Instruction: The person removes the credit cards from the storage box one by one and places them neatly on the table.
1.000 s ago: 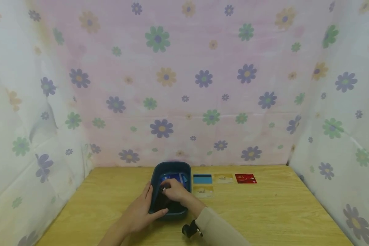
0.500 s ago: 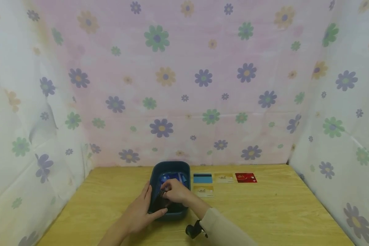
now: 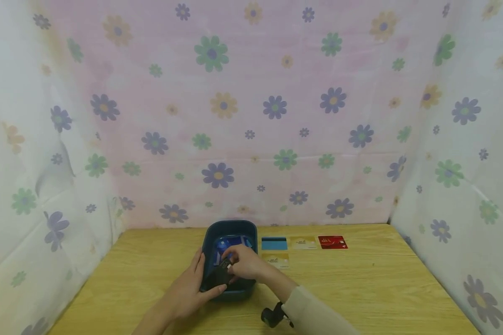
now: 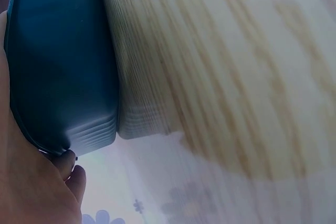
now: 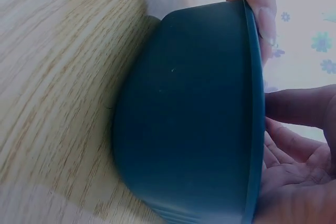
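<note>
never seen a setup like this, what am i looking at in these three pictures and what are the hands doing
No machine here: a person works with bare hands and wears three cameras. The wide picture comes from a camera on the head, looking down at a wooden table walled in by flowered cloth. The two close-ups come from cameras strapped to the wrists, so each mostly shows the outside of a dark blue tub.

The left hand grips the tub's left rim. The right hand reaches inside and pinches a dark object; what it is cannot be told. Blue cards lie in the tub.

On the table, right of the tub, lie a blue card, two gold cards and a red card.
</note>
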Tool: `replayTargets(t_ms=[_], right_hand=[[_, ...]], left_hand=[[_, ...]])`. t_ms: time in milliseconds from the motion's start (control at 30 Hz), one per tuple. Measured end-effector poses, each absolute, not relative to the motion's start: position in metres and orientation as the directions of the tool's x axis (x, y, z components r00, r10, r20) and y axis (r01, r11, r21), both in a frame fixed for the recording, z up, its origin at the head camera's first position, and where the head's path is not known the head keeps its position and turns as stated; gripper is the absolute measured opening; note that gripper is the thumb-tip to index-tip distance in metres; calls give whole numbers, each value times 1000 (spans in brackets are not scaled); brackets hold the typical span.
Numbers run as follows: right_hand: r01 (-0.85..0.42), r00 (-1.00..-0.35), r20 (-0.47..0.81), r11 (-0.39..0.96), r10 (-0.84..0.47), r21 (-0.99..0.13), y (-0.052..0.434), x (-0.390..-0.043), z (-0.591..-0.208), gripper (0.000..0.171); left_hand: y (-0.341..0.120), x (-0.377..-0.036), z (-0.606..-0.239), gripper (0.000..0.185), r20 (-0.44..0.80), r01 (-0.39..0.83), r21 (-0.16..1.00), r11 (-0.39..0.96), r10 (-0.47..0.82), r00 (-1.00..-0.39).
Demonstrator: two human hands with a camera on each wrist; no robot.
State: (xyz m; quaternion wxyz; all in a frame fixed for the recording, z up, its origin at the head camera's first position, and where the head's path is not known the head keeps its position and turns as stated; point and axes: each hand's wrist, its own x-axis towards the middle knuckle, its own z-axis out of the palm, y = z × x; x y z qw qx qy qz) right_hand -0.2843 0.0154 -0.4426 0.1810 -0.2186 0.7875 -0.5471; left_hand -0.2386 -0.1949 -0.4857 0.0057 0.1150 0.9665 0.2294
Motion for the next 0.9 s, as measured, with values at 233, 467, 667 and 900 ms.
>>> replayTargets(t_ms=[233,467,667,900], right_hand=[[-156,-842,-30,296,-538,-942,21,-281,-440,35],[-186,-835,16,254,-550,-949,31,-278,-439,35],[-222,-846,76,220,-527,-950,48,-278,-440,33],[-252,-873,123,220,-473,-942,64,-279,-441,34]], left_hand=[[-194,-239,-485,122,44,230,452,862,236,-971],[-196,-240,-490,124,50,229,449,864,231,-972],[-195,-241,-491,126,45,214,466,858,219,-975],[-195,-241,-488,126,26,197,473,859,210,-977]])
